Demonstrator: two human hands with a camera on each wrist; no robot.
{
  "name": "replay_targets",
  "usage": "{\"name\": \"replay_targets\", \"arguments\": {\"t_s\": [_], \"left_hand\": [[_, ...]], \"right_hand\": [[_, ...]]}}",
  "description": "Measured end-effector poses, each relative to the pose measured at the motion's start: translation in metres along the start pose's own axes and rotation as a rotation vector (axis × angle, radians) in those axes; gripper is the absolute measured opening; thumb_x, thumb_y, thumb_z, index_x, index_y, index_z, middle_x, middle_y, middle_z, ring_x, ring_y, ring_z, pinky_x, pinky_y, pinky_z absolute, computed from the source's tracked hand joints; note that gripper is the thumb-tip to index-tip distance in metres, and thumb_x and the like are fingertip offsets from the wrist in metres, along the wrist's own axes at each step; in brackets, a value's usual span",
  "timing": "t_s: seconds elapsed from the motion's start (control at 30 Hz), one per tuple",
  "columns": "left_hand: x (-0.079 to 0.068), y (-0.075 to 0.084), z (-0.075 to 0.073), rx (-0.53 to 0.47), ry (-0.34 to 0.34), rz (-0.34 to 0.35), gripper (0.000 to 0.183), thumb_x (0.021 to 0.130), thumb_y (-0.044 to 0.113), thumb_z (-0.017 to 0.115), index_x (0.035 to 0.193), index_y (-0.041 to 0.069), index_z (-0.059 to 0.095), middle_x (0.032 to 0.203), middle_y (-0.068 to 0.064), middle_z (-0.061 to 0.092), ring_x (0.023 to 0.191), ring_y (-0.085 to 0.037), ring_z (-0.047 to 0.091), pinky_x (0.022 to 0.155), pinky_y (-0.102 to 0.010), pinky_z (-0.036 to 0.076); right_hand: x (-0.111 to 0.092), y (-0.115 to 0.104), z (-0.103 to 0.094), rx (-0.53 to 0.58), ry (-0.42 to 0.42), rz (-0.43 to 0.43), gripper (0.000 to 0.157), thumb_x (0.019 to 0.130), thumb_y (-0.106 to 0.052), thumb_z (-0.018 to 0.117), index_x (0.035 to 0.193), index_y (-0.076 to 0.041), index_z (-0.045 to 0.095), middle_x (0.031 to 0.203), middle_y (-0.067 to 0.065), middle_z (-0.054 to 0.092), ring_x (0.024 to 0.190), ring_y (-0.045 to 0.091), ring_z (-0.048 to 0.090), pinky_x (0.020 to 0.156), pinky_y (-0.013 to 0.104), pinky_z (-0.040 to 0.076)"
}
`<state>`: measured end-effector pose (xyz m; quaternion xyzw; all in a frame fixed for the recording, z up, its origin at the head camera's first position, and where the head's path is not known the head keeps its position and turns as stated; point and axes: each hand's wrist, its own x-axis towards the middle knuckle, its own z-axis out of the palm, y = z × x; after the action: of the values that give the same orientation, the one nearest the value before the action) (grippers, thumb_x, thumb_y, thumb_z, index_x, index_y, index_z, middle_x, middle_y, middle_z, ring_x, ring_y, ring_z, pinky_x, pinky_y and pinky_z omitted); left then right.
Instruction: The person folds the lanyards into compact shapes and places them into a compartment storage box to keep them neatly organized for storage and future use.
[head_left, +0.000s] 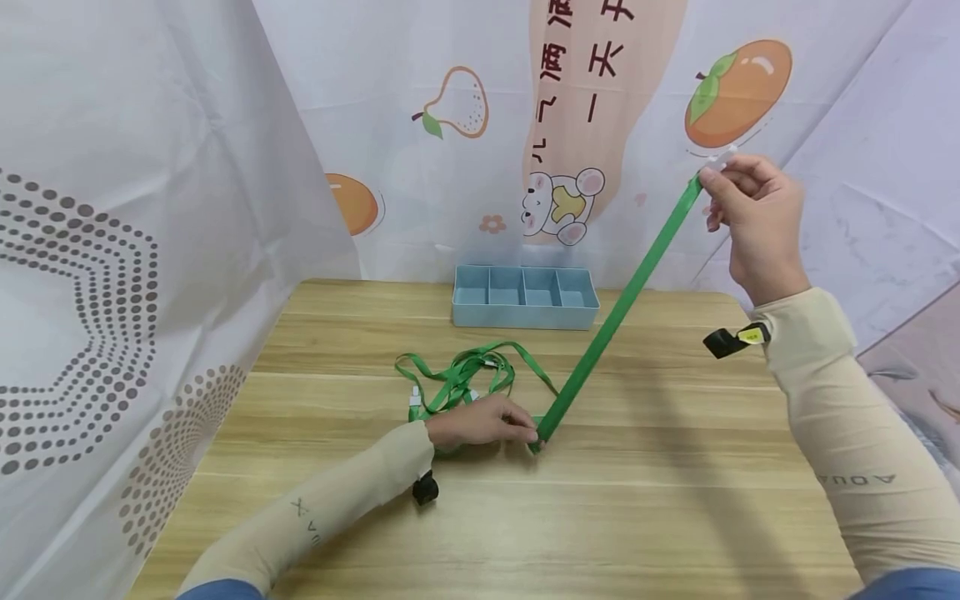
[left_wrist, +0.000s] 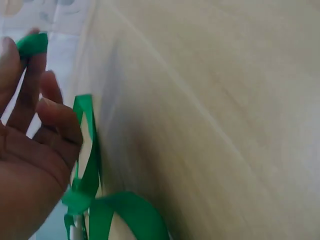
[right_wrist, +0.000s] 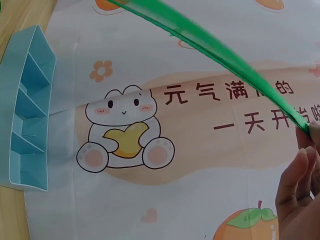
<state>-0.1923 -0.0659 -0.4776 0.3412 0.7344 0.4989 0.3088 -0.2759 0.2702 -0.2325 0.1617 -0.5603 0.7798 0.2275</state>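
Observation:
A green lanyard [head_left: 619,310] is stretched taut on a slant between the two hands. Up at the right, my right hand [head_left: 765,218] pinches its upper end, beside a small white clip [head_left: 723,157]. Low over the table, my left hand [head_left: 486,422] pinches the lower end between thumb and finger; the left wrist view shows the green band [left_wrist: 34,45] at those fingertips. Behind and beneath the left hand lies a loose tangle of green lanyards [head_left: 450,379] with white clips, partly hidden by that hand.
A light blue tray [head_left: 525,317] with several compartments stands at the back of the wooden table [head_left: 637,517]. Behind it hangs a white printed cloth [head_left: 420,50] with fruit and a cartoon bear. Another patterned cloth [head_left: 187,275] hangs at the left.

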Motion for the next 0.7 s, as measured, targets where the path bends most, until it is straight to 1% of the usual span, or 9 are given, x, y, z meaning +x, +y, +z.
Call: {"name": "replay_targets", "arguments": {"t_s": [0.07, 0.1, 0.17, 0.23, 0.33, 0.4, 0.53, 0.63, 0.7], "left_hand": [[-0.004, 0.000, -0.003, -0.060, 0.058, -0.057, 0.015, 0.102, 0.032, 0.068, 0.108, 0.022, 0.078, 0.102, 0.005, 0.074, 0.079, -0.015, 0.054, 0.069, -0.033, 0.044], [-0.006, -0.001, -0.004, -0.082, 0.084, -0.077, 0.013, 0.101, 0.031, 0.069, 0.108, 0.022, 0.076, 0.101, 0.004, 0.074, 0.076, -0.019, 0.051, 0.066, -0.034, 0.042], [-0.009, -0.001, -0.007, -0.109, 0.119, -0.088, 0.014, 0.100, 0.029, 0.071, 0.110, 0.019, 0.073, 0.098, 0.001, 0.074, 0.077, -0.023, 0.054, 0.064, -0.036, 0.043], [-0.010, -0.001, -0.009, -0.099, 0.137, -0.091, 0.015, 0.100, 0.027, 0.072, 0.113, 0.019, 0.074, 0.102, 0.001, 0.075, 0.082, -0.024, 0.056, 0.065, -0.035, 0.044], [-0.012, -0.001, -0.011, -0.039, 0.172, -0.090, 0.013, 0.100, 0.028, 0.071, 0.110, 0.023, 0.079, 0.104, 0.005, 0.074, 0.085, -0.019, 0.057, 0.067, -0.032, 0.045], [-0.013, -0.003, -0.012, 0.001, 0.205, -0.083, 0.012, 0.100, 0.029, 0.072, 0.105, 0.025, 0.082, 0.104, 0.006, 0.073, 0.085, -0.016, 0.057, 0.068, -0.031, 0.046], [-0.013, -0.008, -0.014, 0.045, 0.270, -0.064, 0.013, 0.100, 0.027, 0.072, 0.099, 0.019, 0.082, 0.096, 0.004, 0.071, 0.081, -0.015, 0.058, 0.069, -0.030, 0.049], [-0.017, -0.010, -0.017, 0.082, 0.293, -0.065, 0.015, 0.100, 0.024, 0.071, 0.100, 0.014, 0.081, 0.091, -0.002, 0.071, 0.075, -0.016, 0.057, 0.066, -0.028, 0.048], [-0.019, -0.009, -0.021, 0.120, 0.298, -0.061, 0.015, 0.101, 0.024, 0.071, 0.101, 0.013, 0.081, 0.090, -0.005, 0.072, 0.072, -0.016, 0.055, 0.063, -0.027, 0.045]], "right_hand": [[0.001, -0.001, -0.001, 0.002, 0.002, -0.002, 0.027, 0.082, 0.004, 0.084, 0.102, 0.010, 0.066, 0.079, 0.013, 0.069, 0.050, 0.019, 0.050, 0.044, 0.021, 0.045], [0.001, -0.001, -0.002, 0.000, 0.003, -0.007, 0.027, 0.083, 0.004, 0.084, 0.102, 0.011, 0.066, 0.079, 0.013, 0.069, 0.049, 0.019, 0.051, 0.044, 0.021, 0.045], [0.001, -0.001, -0.003, -0.006, 0.006, -0.001, 0.027, 0.082, 0.004, 0.084, 0.101, 0.011, 0.066, 0.079, 0.014, 0.070, 0.048, 0.019, 0.051, 0.044, 0.021, 0.044], [0.000, 0.000, -0.005, -0.021, 0.002, 0.005, 0.027, 0.082, 0.004, 0.084, 0.100, 0.011, 0.066, 0.079, 0.014, 0.070, 0.049, 0.019, 0.051, 0.044, 0.021, 0.044], [-0.001, 0.001, -0.007, -0.035, 0.004, 0.020, 0.027, 0.082, 0.003, 0.084, 0.101, 0.011, 0.066, 0.080, 0.013, 0.071, 0.051, 0.019, 0.051, 0.044, 0.021, 0.044], [-0.001, 0.002, -0.009, -0.028, 0.019, 0.028, 0.027, 0.082, 0.003, 0.084, 0.101, 0.010, 0.066, 0.080, 0.013, 0.070, 0.051, 0.018, 0.051, 0.044, 0.021, 0.044], [0.001, 0.003, -0.012, 0.012, 0.058, 0.040, 0.027, 0.081, 0.004, 0.086, 0.100, 0.008, 0.067, 0.078, 0.012, 0.071, 0.050, 0.016, 0.052, 0.042, 0.021, 0.043], [0.001, 0.004, -0.015, 0.023, 0.065, 0.070, 0.027, 0.080, 0.004, 0.087, 0.099, 0.007, 0.067, 0.077, 0.011, 0.072, 0.050, 0.016, 0.055, 0.041, 0.021, 0.043], [0.000, 0.005, -0.017, 0.028, 0.065, 0.093, 0.027, 0.080, 0.003, 0.087, 0.098, 0.006, 0.067, 0.078, 0.011, 0.072, 0.051, 0.016, 0.057, 0.041, 0.022, 0.043]]}}
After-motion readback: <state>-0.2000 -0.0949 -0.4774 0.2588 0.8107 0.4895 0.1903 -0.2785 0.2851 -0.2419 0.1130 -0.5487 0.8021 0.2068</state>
